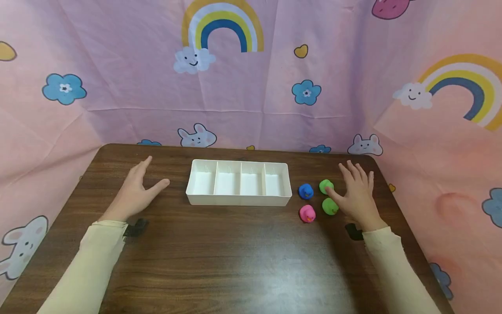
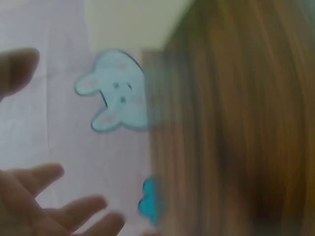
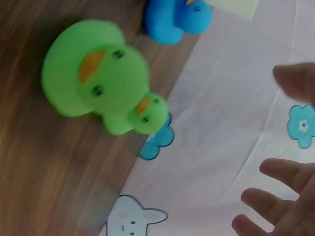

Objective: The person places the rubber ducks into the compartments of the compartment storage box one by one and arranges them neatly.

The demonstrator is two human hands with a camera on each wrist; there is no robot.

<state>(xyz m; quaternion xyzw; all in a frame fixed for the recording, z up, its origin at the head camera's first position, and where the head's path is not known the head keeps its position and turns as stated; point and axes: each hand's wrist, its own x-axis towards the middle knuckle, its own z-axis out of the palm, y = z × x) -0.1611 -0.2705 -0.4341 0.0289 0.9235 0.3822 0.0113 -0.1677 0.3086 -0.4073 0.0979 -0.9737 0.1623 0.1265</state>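
Note:
My right hand point(image 1: 357, 198) hovers with spread fingers just right of two green rubber ducks, its thumb overlapping the edge of the far one point(image 1: 325, 186) in the head view. The nearer green duck point(image 1: 330, 206) sits in front of it, and both show their orange beaks in the right wrist view. To their left are a blue duck point(image 1: 305, 192) and a pink duck point(image 1: 307, 214). Over the table's left side, my left hand point(image 1: 132, 190) is held with thumb and fingers apart, nothing in its grasp. A white tray point(image 1: 238, 200) with several compartments stands between the hands.
The brown wooden table point(image 1: 204, 253) ends at a cloth backdrop point(image 1: 243, 96) with printed rainbows and rabbits, which rises behind it and on both sides. A dark strap piece shows at each wrist.

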